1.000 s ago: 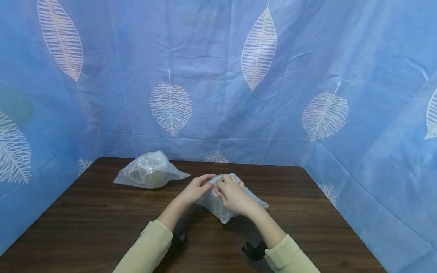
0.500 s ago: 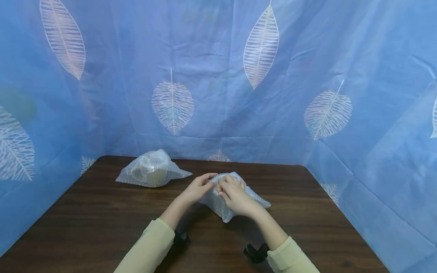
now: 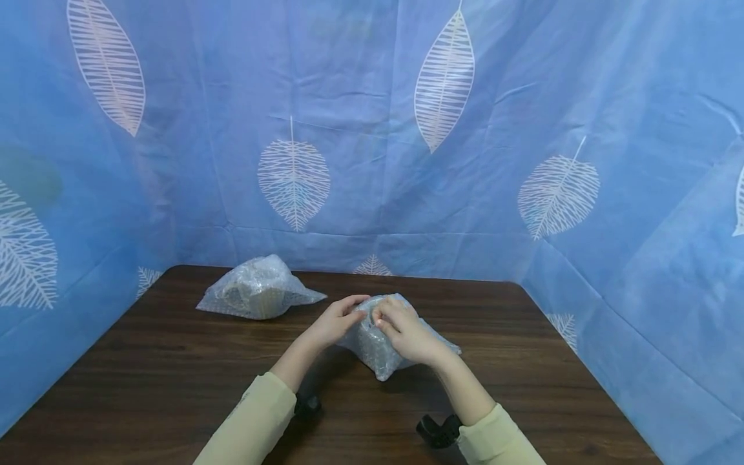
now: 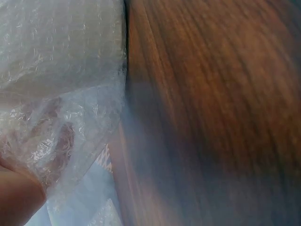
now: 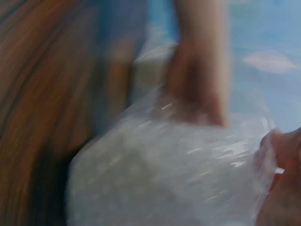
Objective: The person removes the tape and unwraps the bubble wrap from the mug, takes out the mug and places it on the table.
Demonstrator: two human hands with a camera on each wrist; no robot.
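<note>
A bubble-wrapped bundle (image 3: 374, 355) sits on the dark wood table ahead of the person, its loose corners spreading to the front and right. My left hand (image 3: 334, 324) holds its upper left side. In the left wrist view the thumb (image 4: 19, 195) presses the bubble wrap (image 4: 61, 52), and finger shapes show through the film. At the top, my right hand (image 3: 409, 332) pinches the film with curled fingers. The right wrist view is blurred; fingers (image 5: 287, 155) grip the film at its right edge, beside a small red patch. What the wrap encloses is hidden.
A second bubble-wrapped bundle (image 3: 261, 290), with something pale inside, lies at the back left of the table (image 3: 174, 381). Blue leaf-printed cloth (image 3: 360, 194) hangs behind and along both sides. Black wrist mounts (image 3: 438, 431) stick out under the forearms.
My right hand has drawn slightly back and to the right, its fingers more tightly bunched at the top of the wrap. The left hand stays almost still on the bundle.
</note>
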